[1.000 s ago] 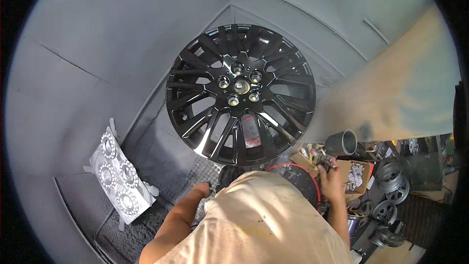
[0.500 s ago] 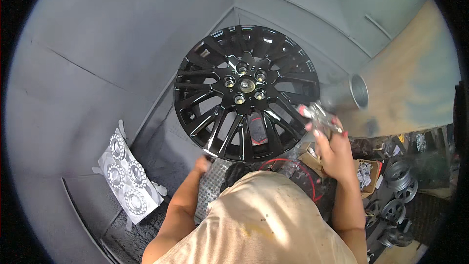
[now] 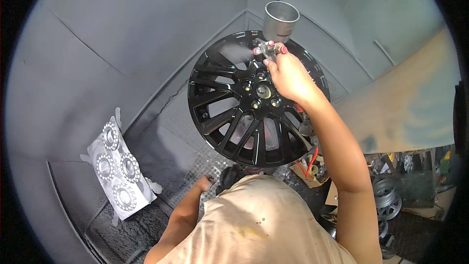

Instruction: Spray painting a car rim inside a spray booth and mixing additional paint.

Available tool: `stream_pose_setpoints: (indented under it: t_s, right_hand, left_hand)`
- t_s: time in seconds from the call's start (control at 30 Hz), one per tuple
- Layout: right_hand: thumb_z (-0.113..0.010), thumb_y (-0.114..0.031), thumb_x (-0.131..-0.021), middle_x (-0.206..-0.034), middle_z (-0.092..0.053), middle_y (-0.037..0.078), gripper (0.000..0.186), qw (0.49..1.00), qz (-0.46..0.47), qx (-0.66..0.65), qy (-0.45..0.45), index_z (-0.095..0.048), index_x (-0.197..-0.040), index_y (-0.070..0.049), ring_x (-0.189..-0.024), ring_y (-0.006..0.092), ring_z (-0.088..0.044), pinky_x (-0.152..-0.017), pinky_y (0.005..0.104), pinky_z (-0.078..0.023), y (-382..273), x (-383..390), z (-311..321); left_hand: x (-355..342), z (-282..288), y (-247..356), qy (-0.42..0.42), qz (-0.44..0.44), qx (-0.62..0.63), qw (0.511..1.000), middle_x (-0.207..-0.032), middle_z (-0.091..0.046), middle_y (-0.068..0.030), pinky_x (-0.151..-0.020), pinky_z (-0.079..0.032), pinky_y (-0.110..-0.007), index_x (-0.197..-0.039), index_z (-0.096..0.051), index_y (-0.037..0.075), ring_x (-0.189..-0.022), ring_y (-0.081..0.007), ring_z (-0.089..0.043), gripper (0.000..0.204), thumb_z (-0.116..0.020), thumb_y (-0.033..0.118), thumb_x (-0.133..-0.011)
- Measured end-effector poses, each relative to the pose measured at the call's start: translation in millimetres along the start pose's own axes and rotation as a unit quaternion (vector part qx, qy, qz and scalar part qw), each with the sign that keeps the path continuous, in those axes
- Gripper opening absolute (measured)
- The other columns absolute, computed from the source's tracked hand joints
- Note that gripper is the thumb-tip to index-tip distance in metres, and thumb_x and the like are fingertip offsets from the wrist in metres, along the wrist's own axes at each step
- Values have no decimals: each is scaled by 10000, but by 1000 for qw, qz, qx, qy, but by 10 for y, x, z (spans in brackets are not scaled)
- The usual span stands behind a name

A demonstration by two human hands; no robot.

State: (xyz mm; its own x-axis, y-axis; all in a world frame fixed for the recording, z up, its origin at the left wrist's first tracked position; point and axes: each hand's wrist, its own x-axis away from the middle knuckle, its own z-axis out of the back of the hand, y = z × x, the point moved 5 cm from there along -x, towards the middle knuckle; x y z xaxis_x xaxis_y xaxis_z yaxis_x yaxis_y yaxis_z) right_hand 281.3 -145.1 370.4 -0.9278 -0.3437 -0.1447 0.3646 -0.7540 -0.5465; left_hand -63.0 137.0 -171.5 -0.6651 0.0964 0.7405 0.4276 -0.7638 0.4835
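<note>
A glossy black multi-spoke wheel rim point(image 3: 266, 110) is held up in front of me, face toward me. My right hand point(image 3: 290, 76) is closed around a spray gun point(image 3: 266, 49), held over the rim's upper part. On the gun sits an open metal cup point(image 3: 281, 22). Pale mist spreads left from the nozzle across the upper spokes. Low on the left, beneath the rim's lower edge, my left hand point(image 3: 204, 184) is curled closed. What it holds, if anything, I cannot make out.
A white sheet point(image 3: 141, 193) with several ring-shaped metal parts point(image 3: 124, 195) leans at the left. Grey walls point(image 3: 122, 19) enclose the back and left; a tan curved panel point(image 3: 410, 98) stands right. Several silver rims point(image 3: 386, 195) and a red hose point(image 3: 312, 161) lie lower right.
My right hand has brought the spray gun up and left, from beside the rim to over its upper part. Mist now shows at the nozzle. The whole view has shifted slightly.
</note>
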Motion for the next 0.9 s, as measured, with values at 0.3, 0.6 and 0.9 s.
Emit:
stream_pose_setpoints:
  t_s: [0.3, 0.6, 0.9]
  right_hand:
    - [-537, -204, -1006, -987, -644, 333, 313, 994, -75, 42, 62, -595, -1036, 102, -1011, 491, -612, -893, 501, -479, 320, 91, 283]
    - [-537, -136, -982, -1056, -644, 344, 321, 976, -176, 58, 113, -501, -1213, 84, -1009, 497, -624, -868, 526, -498, 1057, 910, 806]
    - [-552, -53, -976, -1167, -607, 317, 230, 949, -235, 43, 205, -625, -1134, 97, -1039, 462, -622, -882, 462, -480, 1849, 2924, 425]
  left_hand:
    - [161, 311, 153, 2, 70, 2, 998, -1084, -739, -161, -796, -533, -425, -1189, -696, 69, -914, -319, -706, 433, -626, 407, -928]
    - [-583, 1419, 1032, 144, -60, 553, 818, -1094, -695, -91, -878, -514, -381, -1173, -657, 34, -972, -217, -657, 405, -520, 385, -1026]
    - [-683, 1421, 1376, 149, -116, 595, 781, -1214, -640, -58, -1005, -485, -374, -1333, -566, 33, -1131, -198, -610, 447, -501, 360, -1035]
